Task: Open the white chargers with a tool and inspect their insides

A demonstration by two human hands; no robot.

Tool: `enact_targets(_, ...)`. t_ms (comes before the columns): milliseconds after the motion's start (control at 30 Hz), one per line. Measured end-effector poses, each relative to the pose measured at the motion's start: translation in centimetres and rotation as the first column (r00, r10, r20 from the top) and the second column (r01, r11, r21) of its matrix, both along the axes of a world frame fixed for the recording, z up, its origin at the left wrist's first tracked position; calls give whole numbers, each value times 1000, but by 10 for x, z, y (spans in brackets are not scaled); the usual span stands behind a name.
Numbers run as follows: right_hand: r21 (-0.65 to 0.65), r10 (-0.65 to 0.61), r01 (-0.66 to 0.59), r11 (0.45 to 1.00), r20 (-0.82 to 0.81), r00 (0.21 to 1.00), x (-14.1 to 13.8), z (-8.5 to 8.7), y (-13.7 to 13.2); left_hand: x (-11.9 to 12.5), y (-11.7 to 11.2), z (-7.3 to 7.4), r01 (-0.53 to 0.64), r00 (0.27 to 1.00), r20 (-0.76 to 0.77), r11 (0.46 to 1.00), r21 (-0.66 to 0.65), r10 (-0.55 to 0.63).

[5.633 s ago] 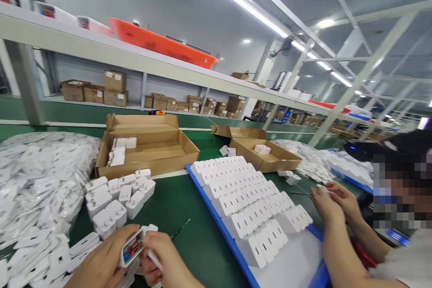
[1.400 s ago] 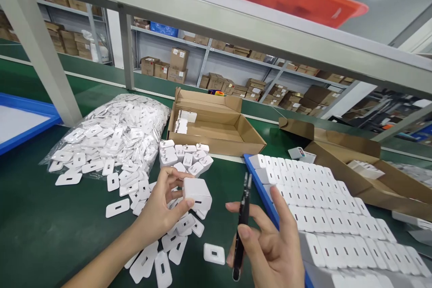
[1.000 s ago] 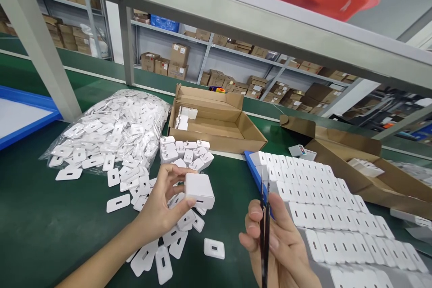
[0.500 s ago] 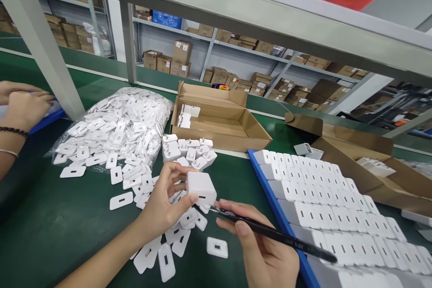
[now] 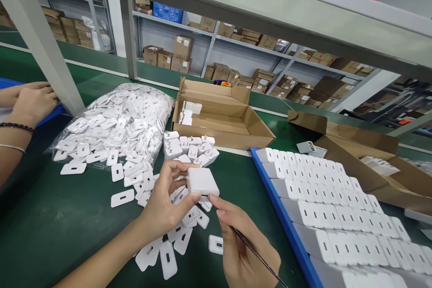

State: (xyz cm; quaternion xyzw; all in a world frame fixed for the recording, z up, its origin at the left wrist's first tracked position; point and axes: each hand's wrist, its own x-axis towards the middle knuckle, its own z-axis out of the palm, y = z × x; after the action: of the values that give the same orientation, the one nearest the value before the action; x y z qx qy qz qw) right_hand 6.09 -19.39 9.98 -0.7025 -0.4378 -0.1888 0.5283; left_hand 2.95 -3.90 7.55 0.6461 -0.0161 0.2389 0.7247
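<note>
My left hand (image 5: 170,200) is closed on a white charger (image 5: 203,180), thumb below and fingers behind it. The charger's face with the dark port slot tilts down toward me. In my right hand (image 5: 248,238) a pair of black tweezers (image 5: 253,248) lies across the palm, its tip hidden under the fingers. The right index fingertip touches the charger's lower edge by the slot. Loose white slotted cover plates (image 5: 168,258) lie under and around my left hand. One cover plate (image 5: 215,244) sits partly behind my right hand. More chargers (image 5: 192,148) stand clustered behind.
A clear bag (image 5: 124,117) of cover plates lies at the left. Behind is an open cardboard box (image 5: 232,137). At the right, a blue tray (image 5: 286,222) holds rows of chargers, with another carton (image 5: 351,144) beyond. Another person's hands (image 5: 32,101) work at far left.
My right hand has turned the tweezers back into the palm, pointing down toward me. Its index fingertip has come up against the charger's lower edge. The left hand still holds the charger.
</note>
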Motion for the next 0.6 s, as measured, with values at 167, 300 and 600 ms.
enact_targets(167,-84,27,-22,996,66,997,0,6,0,-3,-2,1,-35,997,70,999,35,32)
enact_targets(300,-143,87,-71,987,110,990,2,10,-1,-6,-6,1,-78,993,87,997,5,77)
enact_targets(600,-4,41,-41,999,12,999,5,-6,-8,-3,-9,-1,-56,998,-36,998,-31,55)
